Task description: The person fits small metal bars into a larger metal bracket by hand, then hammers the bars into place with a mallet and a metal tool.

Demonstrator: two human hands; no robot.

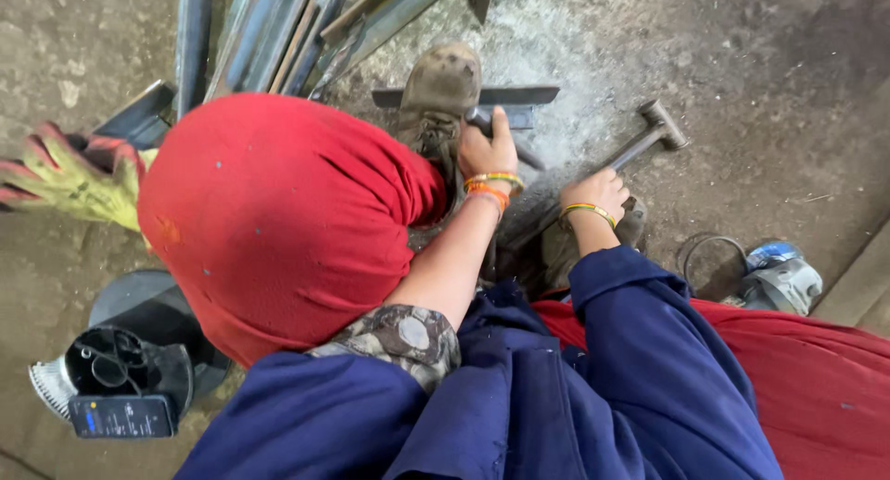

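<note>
**Steel flat bar pinned under boot, hammer in right hand**

Steel flat bar (519,96) lies crosswise on the dusty concrete floor (788,63), dark grey, with a pale patch of grinding dust around it. Worn brown boot (440,86) rests on top of the bar, toe pointing away from the camera, holding it down.

Left hand (489,148): fingers clenched around a short grey metal piece (484,119) that sits on or just against the bar, immediately right of the boot. Thumb points up along the piece. Orange, yellow and green bangles at the wrist. Whether the piece is joined to the bar cannot be told.

Right hand (601,191): fingers wrapped tight on the handle of an all-metal hammer (649,139). Handle runs diagonally up and to the right; the head lies near the floor, apart from the bar and to its right. One multicoloured bangle at this wrist.

Both forearms come out of dark blue overall sleeves; red cloth covers the raised left knee, filling the left centre of the view.

Surroundings:
- Bundle of steel strips and angle sections (278,35) on the floor at upper left.
- Yellow and red work glove (74,179) at far left, lying beside the knee.
- Black round device with a small screen (125,387) at lower left.
- Angle grinder (779,276) with its coiled cord at right, well apart from the hammer.
</note>
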